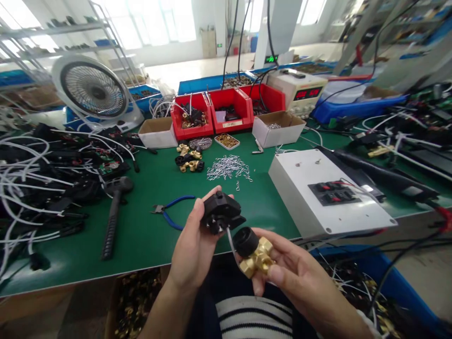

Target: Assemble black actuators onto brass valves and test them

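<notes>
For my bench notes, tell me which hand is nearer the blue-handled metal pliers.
Left. The left hand is just to the right of the pliers; the right hand is farther off to their right.

The left hand (190,249) grips a black plastic housing (222,212) with a pale cable (230,241) below it; just beside, the right hand (300,268) holds a brass valve body (260,260) with a black cap (246,241). On the green workbench (148,254), blue-handled cutters (173,207) lie near a hammer (115,214). Beyond are piled wire clips (228,168), more brass fittings (190,163) and red bins (231,113).
</notes>
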{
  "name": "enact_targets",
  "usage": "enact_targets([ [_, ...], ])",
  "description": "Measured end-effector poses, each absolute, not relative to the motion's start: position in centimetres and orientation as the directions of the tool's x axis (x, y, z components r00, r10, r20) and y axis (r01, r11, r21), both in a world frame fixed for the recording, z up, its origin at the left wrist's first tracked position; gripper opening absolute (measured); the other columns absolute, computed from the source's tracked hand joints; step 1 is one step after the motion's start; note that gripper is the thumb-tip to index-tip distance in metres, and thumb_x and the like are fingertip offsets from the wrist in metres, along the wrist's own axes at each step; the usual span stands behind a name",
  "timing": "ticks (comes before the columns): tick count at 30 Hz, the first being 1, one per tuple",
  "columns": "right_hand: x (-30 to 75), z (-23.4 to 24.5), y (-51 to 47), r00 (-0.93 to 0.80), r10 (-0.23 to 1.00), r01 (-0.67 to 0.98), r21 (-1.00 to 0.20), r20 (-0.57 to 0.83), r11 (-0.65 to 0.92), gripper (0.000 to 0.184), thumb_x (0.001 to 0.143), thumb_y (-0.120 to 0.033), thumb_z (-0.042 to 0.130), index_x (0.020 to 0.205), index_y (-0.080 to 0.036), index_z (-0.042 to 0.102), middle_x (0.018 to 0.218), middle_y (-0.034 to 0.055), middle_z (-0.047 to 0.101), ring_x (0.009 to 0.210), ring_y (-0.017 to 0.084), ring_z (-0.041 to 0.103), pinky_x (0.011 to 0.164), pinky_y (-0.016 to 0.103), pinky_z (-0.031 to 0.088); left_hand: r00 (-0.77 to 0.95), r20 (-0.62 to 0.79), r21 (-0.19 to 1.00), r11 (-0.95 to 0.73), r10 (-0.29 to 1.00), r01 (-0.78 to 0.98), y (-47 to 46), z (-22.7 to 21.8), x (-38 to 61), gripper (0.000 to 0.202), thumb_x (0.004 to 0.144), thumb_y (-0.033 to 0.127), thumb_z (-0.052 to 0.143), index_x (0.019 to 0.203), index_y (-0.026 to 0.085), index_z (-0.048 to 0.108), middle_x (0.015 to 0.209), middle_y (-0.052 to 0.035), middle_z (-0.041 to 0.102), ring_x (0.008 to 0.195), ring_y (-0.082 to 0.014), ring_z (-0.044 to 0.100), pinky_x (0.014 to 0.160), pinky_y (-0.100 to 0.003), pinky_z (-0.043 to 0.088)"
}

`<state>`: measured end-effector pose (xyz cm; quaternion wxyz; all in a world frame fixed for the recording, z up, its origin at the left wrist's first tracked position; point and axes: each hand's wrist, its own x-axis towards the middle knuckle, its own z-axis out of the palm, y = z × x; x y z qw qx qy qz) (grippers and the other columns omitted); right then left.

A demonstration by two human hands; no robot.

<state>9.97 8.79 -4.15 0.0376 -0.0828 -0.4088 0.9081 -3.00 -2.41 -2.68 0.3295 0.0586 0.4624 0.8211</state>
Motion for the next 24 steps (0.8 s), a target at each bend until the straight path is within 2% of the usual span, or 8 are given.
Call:
enact_targets([
  [2,9.8,-4.4,8.4,-0.98,0.149,0.006,-0.772,-0.13,-0.635,0.044,0.082,-0.035,0.079,0.122,-0.024,0.064,0.096,0.0047,0.073,0.067,0.011,0.069,0.067,0.025,0.054,-0.811,-0.16,0.843,-0.35,0.562,-0.409,-2.2,-2.8,-2.6,0.05,0.096,0.053,0.048,0.134,0.022,0.057,0.126,-0.0093,0.069,0.124,-0.0234,0.061,0.106,-0.041,0.047],
  [6,9.2,-4.4,7.7,-0.957,0.232,0.012,-0.819,-0.176,-0.574,0.043,0.081,-0.036,0.08,0.119,-0.023,0.064,0.081,0.0007,0.07,0.064,0.01,0.066,0.065,0.024,0.053,-0.873,0.052,0.963,-0.254,0.486,-0.084,-2.4,-3.2,-1.5,0.048,0.098,0.053,0.046,0.14,0.032,0.052,0.144,-0.0037,0.056,0.137,-0.0241,0.049,0.119,-0.044,0.032],
  [10,9.0,-4.4,7.5,-0.959,0.22,0.006,-0.79,-0.178,-0.613,0.043,0.081,-0.042,0.079,0.116,-0.021,0.066,0.08,0.0021,0.07,0.053,0.008,0.06,0.055,0.022,0.049,-0.847,0.211,0.976,-0.156,0.487,0.153,-3.1,-3.1,-0.8,0.046,0.1,0.049,0.042,0.144,0.036,0.046,0.149,-0.0009,0.051,0.141,-0.024,0.043,0.122,-0.043,0.026],
  [12,9.2,-4.4,7.5,-0.971,0.18,0.005,-0.763,-0.158,-0.647,0.045,0.081,-0.047,0.077,0.115,-0.019,0.067,0.08,0.005,0.071,0.046,0.007,0.055,0.047,0.021,0.044,-0.833,0.251,0.968,-0.112,0.493,0.225,-3.5,-2.6,-0.6,0.045,0.101,0.048,0.041,0.144,0.036,0.046,0.149,0.0006,0.051,0.141,-0.0231,0.043,0.121,-0.041,0.028],
  [14,9.4,-4.4,7.4,-0.971,0.197,-0.025,-0.763,-0.135,-0.646,0.044,0.081,-0.047,0.076,0.115,-0.02,0.068,0.079,0.0057,0.072,0.044,0.007,0.054,0.044,0.02,0.041,-0.819,0.282,0.954,-0.06,0.5,0.292,-3.7,-2.2,-0.6,0.044,0.101,0.047,0.042,0.144,0.036,0.046,0.148,0.002,0.052,0.14,-0.0214,0.044,0.119,-0.037,0.032],
  [17,9.6,-4.1,7.3,-0.941,0.309,-0.067,-0.82,-0.138,-0.569,0.039,0.081,-0.04,0.079,0.115,-0.024,0.069,0.073,0.0017,0.07,0.051,0.009,0.06,0.053,0.021,0.049,-0.801,0.307,0.934,-0.002,0.513,0.357,-3.8,-1.8,-0.6,0.044,0.102,0.045,0.041,0.144,0.036,0.046,0.147,0.004,0.053,0.138,-0.0181,0.046,0.116,-0.031,0.036],
  [19,9.6,-3.9,7.2,-0.929,0.339,-0.061,-0.844,-0.147,-0.533,0.039,0.081,-0.038,0.079,0.116,-0.024,0.068,0.064,-0.001,0.067,0.054,0.01,0.061,0.057,0.022,0.051,-0.8,0.319,0.924,0.02,0.509,0.381,-3.8,-1.8,-0.6,0.043,0.102,0.045,0.041,0.144,0.037,0.046,0.147,0.0054,0.053,0.138,-0.0162,0.046,0.115,-0.028,0.036],
  [24,9.3,-3.7,7.3,-0.952,0.266,-0.031,-0.812,-0.155,-0.582,0.042,0.082,-0.048,0.075,0.112,-0.02,0.069,0.072,0.0031,0.071,0.043,0.008,0.056,0.044,0.02,0.044,-0.802,0.343,0.905,0.056,0.488,0.421,-3.6,-1.9,-0.3,0.043,0.102,0.044,0.042,0.144,0.038,0.046,0.145,0.0065,0.054,0.137,-0.0144,0.047,0.114,-0.025,0.036],
])
